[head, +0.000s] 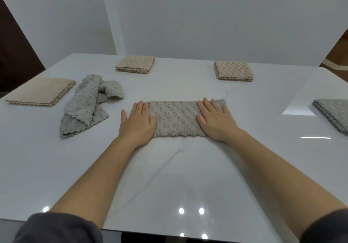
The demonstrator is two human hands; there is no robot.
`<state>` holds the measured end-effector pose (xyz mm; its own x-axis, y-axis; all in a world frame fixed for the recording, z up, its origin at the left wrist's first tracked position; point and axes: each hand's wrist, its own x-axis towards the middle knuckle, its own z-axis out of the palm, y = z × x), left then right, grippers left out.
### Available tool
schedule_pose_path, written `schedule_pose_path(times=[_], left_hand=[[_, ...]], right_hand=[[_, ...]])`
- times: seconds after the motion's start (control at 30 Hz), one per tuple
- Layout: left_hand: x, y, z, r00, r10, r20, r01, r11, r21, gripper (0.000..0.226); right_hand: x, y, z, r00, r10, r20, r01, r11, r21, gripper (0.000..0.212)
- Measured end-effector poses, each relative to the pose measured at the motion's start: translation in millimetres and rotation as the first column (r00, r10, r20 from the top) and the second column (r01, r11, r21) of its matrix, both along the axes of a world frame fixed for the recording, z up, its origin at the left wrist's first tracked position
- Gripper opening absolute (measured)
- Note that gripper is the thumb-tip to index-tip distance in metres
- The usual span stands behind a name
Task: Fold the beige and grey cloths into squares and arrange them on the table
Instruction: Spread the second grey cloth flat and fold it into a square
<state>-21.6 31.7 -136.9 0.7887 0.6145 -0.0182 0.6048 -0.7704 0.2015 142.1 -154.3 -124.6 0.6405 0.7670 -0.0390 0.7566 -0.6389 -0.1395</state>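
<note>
Both hands flat on half-folded cloth (176,121), table (169,176) center.
L hand (138,123) & R hand (214,119) pressed its ends, fingers straight. Crumpled grey cloth (88,105) lay left; beige squares (135,64) at back, grey square (333,113) far right.

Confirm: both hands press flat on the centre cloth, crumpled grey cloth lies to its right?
Wrong side. The head view shows the crumpled grey cloth left of the centre cloth, not right. The left hand and right hand do press flat on it.
</note>
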Motion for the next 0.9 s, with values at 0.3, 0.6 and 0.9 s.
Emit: schedule_pose_path(times=[0.3,0.6,0.9], left_hand=[[-6.9,4.1,3.0,0.999,0.008,-0.049,-0.008,1.0,0.001,0.062],[23.8,-25.4,25.9,0.989,-0.096,0.112,0.085,0.991,0.101,0.061],[56.2,-42.6,5.2,0.983,-0.183,-0.018,0.184,0.982,0.04,0.06]], right_hand=[[7.0,-10.0,-2.7,0.986,-0.166,-0.023,0.166,0.986,0.009,0.061],[-5.1,3.0,19.7,0.993,-0.049,0.108,0.042,0.997,0.06,0.06],[-14.5,27.6,-1.8,0.999,0.044,0.005,-0.044,0.999,0.012,0.059]])
